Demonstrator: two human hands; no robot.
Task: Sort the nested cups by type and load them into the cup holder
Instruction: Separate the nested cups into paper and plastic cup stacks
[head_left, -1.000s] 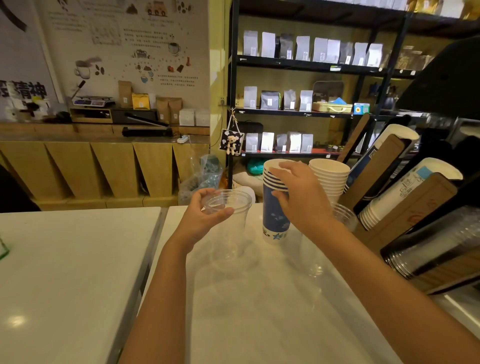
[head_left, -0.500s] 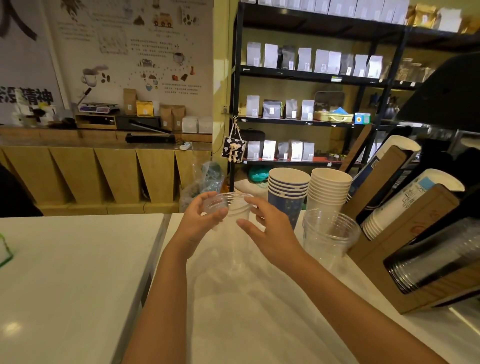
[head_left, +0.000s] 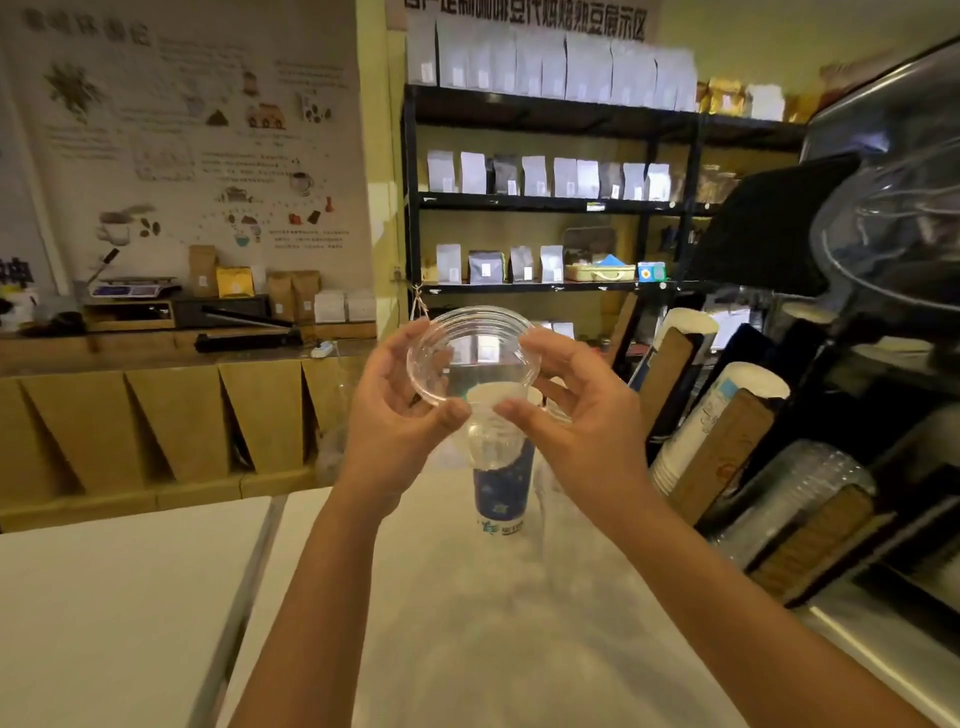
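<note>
Both hands hold one clear plastic cup up at chest height, tipped so its open mouth faces the camera. The left hand curls around the rim at nine o'clock, thumb underneath at six. The right hand mirrors it at three o'clock, fingers bent against the wall and thumb tip close to the left thumb. Each hand is cupped and pressed on the cup rather than spread. Held this way, the cup looks as if it is being checked or worked loose from others nested inside; whether it is a single cup or several I cannot tell, as the ridges blur.

Directly behind it, at six o'clock from the rim, one blue paper cup stack stands upright on the white counter, apparently parked there until its turn.

At three o'clock the wooden cup holder leans back so that stacks slide in on their sides. I count three slots visibly loaded: two with white paper cups and a lower one with clear cups. The clear cup probably belongs in that lower slot.
</note>
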